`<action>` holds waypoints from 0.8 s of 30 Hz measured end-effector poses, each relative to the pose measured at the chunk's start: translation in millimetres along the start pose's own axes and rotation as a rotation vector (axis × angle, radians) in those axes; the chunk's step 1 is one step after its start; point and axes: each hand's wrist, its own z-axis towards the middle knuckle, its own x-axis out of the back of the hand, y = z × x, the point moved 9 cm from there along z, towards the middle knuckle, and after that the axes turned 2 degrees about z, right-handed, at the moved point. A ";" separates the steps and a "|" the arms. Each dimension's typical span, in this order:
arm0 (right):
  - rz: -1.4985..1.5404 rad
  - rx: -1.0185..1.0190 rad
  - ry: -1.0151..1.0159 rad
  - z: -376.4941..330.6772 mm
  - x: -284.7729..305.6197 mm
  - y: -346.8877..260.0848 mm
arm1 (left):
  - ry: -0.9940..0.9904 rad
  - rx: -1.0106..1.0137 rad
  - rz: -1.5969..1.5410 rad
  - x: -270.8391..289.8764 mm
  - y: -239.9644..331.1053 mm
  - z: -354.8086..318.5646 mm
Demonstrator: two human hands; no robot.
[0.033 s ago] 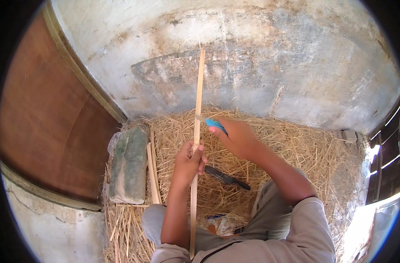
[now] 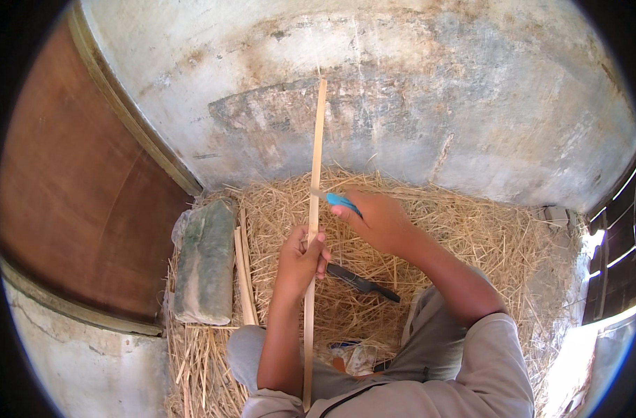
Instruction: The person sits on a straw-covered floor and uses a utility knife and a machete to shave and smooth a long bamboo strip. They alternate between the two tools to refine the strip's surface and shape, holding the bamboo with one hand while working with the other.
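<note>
A long, pale wooden strip [image 2: 318,139], possibly bamboo, stands nearly upright in the view, from my lap toward the wall. My left hand [image 2: 303,254] is closed around it below its middle, thumb in front. Above that, my right hand [image 2: 374,216] grips a blue-handled cutter knife [image 2: 342,202]. Its short blade touches, or nearly touches, the strip's right edge. Just right of my left hand, a black knife [image 2: 363,282] lies on the straw-like shavings [image 2: 443,244].
At the left a greenish-grey block [image 2: 206,265] lies on the shavings, with several more pale strips [image 2: 243,272] beside it. A stained wall [image 2: 415,97] rises ahead, and a brown door panel [image 2: 88,181] is on the left. Between my legs are a few small objects, partly hidden.
The cutter knife and my right hand have shifted very slightly toward me along the strip. My left hand keeps its hold.
</note>
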 end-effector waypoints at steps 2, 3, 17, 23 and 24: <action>-0.035 -0.029 -0.083 3.9 -13.5 -0.1 | 0.078 -0.086 0.091 11.5 -5.5 2.4; -0.051 -0.043 -0.125 5.2 -19.9 0.1 | 0.117 -0.128 0.136 16.6 -10.0 3.6; -0.164 0.111 -0.247 3.8 -72.2 -3.2 | 0.261 -0.201 0.568 27.0 -9.9 -6.2; -0.239 0.232 -0.102 5.6 -67.1 3.8 | 0.225 -0.188 0.499 22.3 -14.4 -1.9; -0.277 0.246 -0.087 6.9 -66.7 3.8 | 0.216 -0.172 0.475 23.0 -18.4 -0.3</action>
